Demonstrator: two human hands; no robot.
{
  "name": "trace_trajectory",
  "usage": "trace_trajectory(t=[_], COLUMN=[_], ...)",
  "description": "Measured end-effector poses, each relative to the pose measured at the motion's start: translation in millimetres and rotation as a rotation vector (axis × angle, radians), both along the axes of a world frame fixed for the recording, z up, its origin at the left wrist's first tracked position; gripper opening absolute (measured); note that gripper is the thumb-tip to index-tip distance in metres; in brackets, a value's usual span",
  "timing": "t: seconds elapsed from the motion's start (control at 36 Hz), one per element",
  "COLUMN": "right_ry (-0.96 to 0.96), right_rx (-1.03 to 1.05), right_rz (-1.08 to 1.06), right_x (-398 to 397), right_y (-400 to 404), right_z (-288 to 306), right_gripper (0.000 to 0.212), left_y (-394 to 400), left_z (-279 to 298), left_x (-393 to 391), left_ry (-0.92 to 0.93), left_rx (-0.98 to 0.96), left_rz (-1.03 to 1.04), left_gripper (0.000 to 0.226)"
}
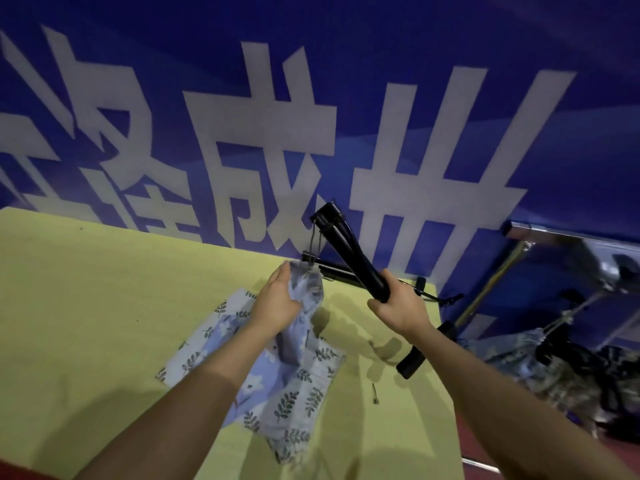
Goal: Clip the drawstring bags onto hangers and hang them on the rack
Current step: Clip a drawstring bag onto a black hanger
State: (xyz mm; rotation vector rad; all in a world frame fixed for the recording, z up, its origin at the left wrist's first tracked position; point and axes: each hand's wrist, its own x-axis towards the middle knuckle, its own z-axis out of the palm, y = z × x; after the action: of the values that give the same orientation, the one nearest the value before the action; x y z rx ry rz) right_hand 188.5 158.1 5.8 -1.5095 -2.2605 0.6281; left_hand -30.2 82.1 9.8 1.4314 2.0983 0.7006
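Bag mouth bunched in my left hand (277, 303), black plastic clip hanger (349, 252) clenched in my right hand (401, 306).
Head view: pale-blue leaf-print drawstring bag (294, 382) droops limp onto the yellow table (86, 306) — light, soft cloth, so I judge the gathered top hem best for clipping.

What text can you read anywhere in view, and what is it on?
"成": large white character on the blue banner behind the table, read with fair confidence.
"世": white character to its right, likely reading; strokes partly hidden by the hanger.
Characters at the banner's left: cut off and tilted, not readable.
Bags, hangers, table: no text visible.
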Motion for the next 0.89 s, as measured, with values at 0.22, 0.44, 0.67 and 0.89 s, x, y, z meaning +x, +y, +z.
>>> trace_trajectory(t=[0.22, 0.44, 0.67, 0.89], right_ry=[-0.175, -0.441, -0.602, -0.719], right_rx=[-0.033, 0.073, 0.234, 0.615], right_rz=[0.094, 0.231, 0.311, 0.457], right_x=[22, 22, 4, -21], right_y=[-29, -45, -49, -55], right_z=[2, -4, 11, 34], right_gripper=[0.035, 0.03, 0.033, 0.023], left_y=[-16, -28, -40, -42], left_z=[10, 7, 13, 11], left_x=[0, 8, 27, 54], left_ry=[0.028, 0.095, 0.263, 0.406], left_rx=[0.039, 0.044, -0.006, 0.027], left_rz=[-0.053, -0.143, -0.257, -0.371], left_gripper=[0.09, 0.089, 0.087, 0.057])
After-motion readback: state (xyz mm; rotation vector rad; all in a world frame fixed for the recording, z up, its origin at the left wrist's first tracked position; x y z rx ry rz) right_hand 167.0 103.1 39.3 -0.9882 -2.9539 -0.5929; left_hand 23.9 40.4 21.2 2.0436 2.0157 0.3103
